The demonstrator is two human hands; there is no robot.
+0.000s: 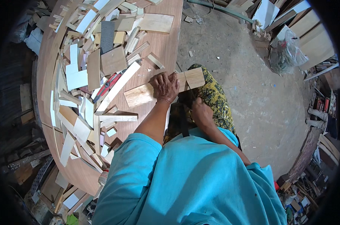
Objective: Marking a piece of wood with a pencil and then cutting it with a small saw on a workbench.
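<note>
A pale wooden board (138, 96) lies on the table's right edge, and its far right end reaches out over my patterned trousers. My left hand (165, 86) presses down on the board and holds it, fingers bent toward its far edge. Close to my body, my right hand (202, 112) is closed around the handle end of what looks like a handsaw (192, 94). The thin dark blade crosses the board to the right of my left hand, along a dark line in the wood. My fingers hide most of the handle.
Offcuts in wood and white cover the table (160, 45) on the left, with red-handled pliers (109, 84) among them. A long pale strip (119, 87) lies near the board. At right, a clear plastic bag (289, 52) sits on the concrete floor (260, 108) beside leaning panels (316, 41).
</note>
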